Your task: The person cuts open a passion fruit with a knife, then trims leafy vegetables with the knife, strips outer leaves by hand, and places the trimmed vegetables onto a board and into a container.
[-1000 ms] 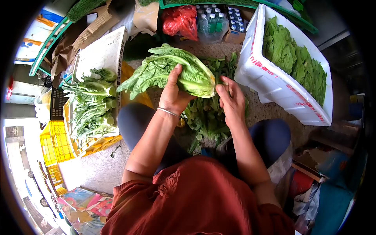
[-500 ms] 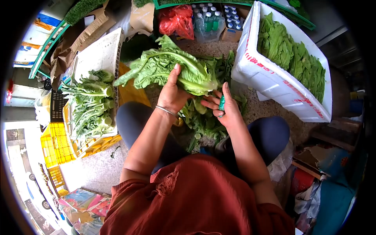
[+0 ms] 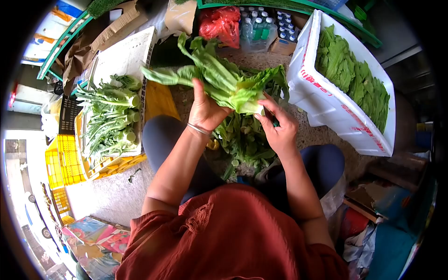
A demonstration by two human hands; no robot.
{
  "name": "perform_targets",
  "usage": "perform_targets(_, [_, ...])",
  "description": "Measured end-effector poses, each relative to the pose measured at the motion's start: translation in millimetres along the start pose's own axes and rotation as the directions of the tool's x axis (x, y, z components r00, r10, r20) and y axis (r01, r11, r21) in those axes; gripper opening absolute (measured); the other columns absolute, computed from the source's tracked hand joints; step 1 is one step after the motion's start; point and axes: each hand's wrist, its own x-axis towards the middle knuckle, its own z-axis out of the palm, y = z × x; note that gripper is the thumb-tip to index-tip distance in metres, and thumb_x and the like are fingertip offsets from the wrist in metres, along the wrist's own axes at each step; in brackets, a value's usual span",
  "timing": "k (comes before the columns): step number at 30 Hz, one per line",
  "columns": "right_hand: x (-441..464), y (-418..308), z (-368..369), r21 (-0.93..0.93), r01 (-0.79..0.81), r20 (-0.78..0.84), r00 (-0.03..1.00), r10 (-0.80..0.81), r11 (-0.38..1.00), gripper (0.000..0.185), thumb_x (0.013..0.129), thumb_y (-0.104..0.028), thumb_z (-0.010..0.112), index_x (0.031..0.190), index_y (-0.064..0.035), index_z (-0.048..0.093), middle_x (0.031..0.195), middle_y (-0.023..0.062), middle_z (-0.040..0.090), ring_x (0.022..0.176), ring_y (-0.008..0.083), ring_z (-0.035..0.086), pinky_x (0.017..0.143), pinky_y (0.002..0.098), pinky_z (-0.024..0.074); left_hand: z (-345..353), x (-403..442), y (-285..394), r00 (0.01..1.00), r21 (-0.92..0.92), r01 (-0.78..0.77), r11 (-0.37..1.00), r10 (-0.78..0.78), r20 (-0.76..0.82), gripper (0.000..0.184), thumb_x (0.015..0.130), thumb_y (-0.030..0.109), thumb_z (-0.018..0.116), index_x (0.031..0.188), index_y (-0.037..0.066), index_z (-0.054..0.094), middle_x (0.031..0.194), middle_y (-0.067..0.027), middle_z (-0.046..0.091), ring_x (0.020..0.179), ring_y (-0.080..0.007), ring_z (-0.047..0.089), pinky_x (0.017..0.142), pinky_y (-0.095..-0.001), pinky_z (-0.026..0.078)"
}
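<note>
A leafy green lettuce is held up in front of me, its pale cut base pointing toward my right. My left hand is closed around its lower side, thumb on top of the leaves. At the base, the thumb and forefinger of my right hand pinch the outer leaves near the cut end. A small green-handled tool is tucked in that palm, mostly hidden by the fingers. Below both hands lies a heap of loose leaves on the floor between my knees.
Trimmed lettuces lie on a white foam lid over yellow crates at left. A white foam box packed with green leaves stands at right. Bottles and a red plastic bag are at the back.
The lettuce has turned, with its leaves now spread upward and to the right. My right hand has gone from open-fingered beside the base to pinching at it. The view has shifted slightly.
</note>
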Motion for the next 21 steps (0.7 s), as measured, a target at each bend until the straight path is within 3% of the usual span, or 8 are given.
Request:
perform_targets(2, [-1, -1, 3, 0.012, 0.003, 0.003, 1.000, -0.003, 1.000, 0.032, 0.072, -0.004, 0.068, 0.102, -0.0007, 0.058, 0.106, 0.0160, 0.060, 0.088, 0.0180, 0.062, 0.075, 0.0285, 0.0485, -3, 2, 1, 0.999, -0.082, 0.023, 0.996, -0.027, -0.047, 0.065, 0.075, 0.046, 0.063, 0.123, 0.007, 0.043, 0.123, -0.0104, 0.047, 0.115, -0.0277, 0.042, 0.102, -0.0460, 0.027])
perform_targets(3, [-2, 0, 5, 0.021, -0.001, -0.007, 1.000, 0.001, 1.000, 0.032, 0.072, -0.004, 0.069, 0.101, 0.0007, 0.058, 0.106, 0.0169, 0.060, 0.086, 0.0192, 0.063, 0.074, 0.0287, 0.0490, -5, 2, 1, 0.999, -0.086, 0.015, 0.996, -0.020, -0.050, 0.065, 0.075, 0.046, 0.063, 0.123, 0.007, 0.043, 0.123, -0.0104, 0.047, 0.115, -0.0277, 0.042, 0.102, -0.0460, 0.027])
perform_targets(5, [-3, 4, 8, -0.023, -0.012, -0.006, 1.000, 0.012, 1.000, 0.037, 0.068, -0.014, 0.074, 0.099, 0.0008, 0.059, 0.102, 0.0164, 0.061, 0.083, 0.0219, 0.064, 0.073, 0.0294, 0.0496, -1, 2, -2, 0.989, 0.028, -0.039, 0.999, 0.042, -0.139, 0.051, 0.079, 0.032, 0.064, 0.119, 0.006, 0.045, 0.119, -0.0092, 0.051, 0.111, -0.0265, 0.046, 0.100, -0.0450, 0.030])
perform_targets(8, [0, -5, 20, -0.352, -0.226, -0.129, 0.973, 0.192, 0.908, 0.053, 0.061, -0.042, 0.076, 0.094, -0.0037, 0.060, 0.087, 0.0122, 0.064, 0.076, 0.0257, 0.063, 0.065, 0.0326, 0.0497, -8, 8, -7, 0.981, 0.037, -0.096, 0.995, 0.101, -0.166, 0.033, 0.080, 0.017, 0.062, 0.109, 0.006, 0.050, 0.106, -0.0068, 0.057, 0.100, -0.0232, 0.053, 0.094, -0.0411, 0.038])
perform_targets(11, [10, -13, 34, -0.564, -0.235, -0.215, 0.967, 0.134, 0.792, 0.054, 0.062, -0.047, 0.073, 0.093, -0.0049, 0.059, 0.082, 0.0116, 0.064, 0.072, 0.0274, 0.063, 0.061, 0.0339, 0.0489, -6, 11, -15, 0.964, 0.126, -0.180, 0.976, 0.200, -0.177, 0.029, 0.080, 0.011, 0.060, 0.107, 0.005, 0.051, 0.103, -0.0063, 0.057, 0.096, -0.0214, 0.054, 0.089, -0.0377, 0.042])
perform_targets(15, [11, 7, 47, -0.579, -0.191, -0.199, 0.976, 0.089, 0.793, 0.043, 0.067, -0.038, 0.070, 0.093, -0.0060, 0.058, 0.076, 0.0108, 0.064, 0.064, 0.0293, 0.062, 0.055, 0.0366, 0.0486, 3, 12, -16, 0.918, 0.225, -0.304, 0.926, 0.348, -0.189, 0.026, 0.080, 0.003, 0.056, 0.105, 0.007, 0.050, 0.096, -0.0043, 0.057, 0.090, -0.0186, 0.056, 0.081, -0.0352, 0.047])
perform_targets(17, [11, 9, 49, -0.611, -0.095, -0.207, 0.978, -0.043, 0.786, 0.033, 0.068, -0.028, 0.069, 0.090, -0.0062, 0.058, 0.072, 0.0120, 0.062, 0.059, 0.0294, 0.060, 0.051, 0.0368, 0.0476, 1, 16, -19, 0.906, 0.234, -0.313, 0.921, 0.363, -0.217, 0.026, 0.080, 0.002, 0.056, 0.104, 0.008, 0.049, 0.095, -0.0040, 0.057, 0.089, -0.0187, 0.056, 0.081, -0.0362, 0.047])
perform_targets(21, [10, 19, 42, -0.396, -0.134, -0.367, 0.930, -0.023, 0.909, 0.018, 0.066, -0.006, 0.065, 0.081, -0.0050, 0.055, 0.064, 0.0110, 0.059, 0.053, 0.0241, 0.060, 0.050, 0.0324, 0.0476, 6, 20, -15, 0.855, 0.240, -0.316, 0.918, 0.385, -0.347, 0.024, 0.079, 0.002, 0.056, 0.101, 0.008, 0.048, 0.093, -0.0039, 0.056, 0.088, -0.0196, 0.056, 0.078, -0.0395, 0.048])
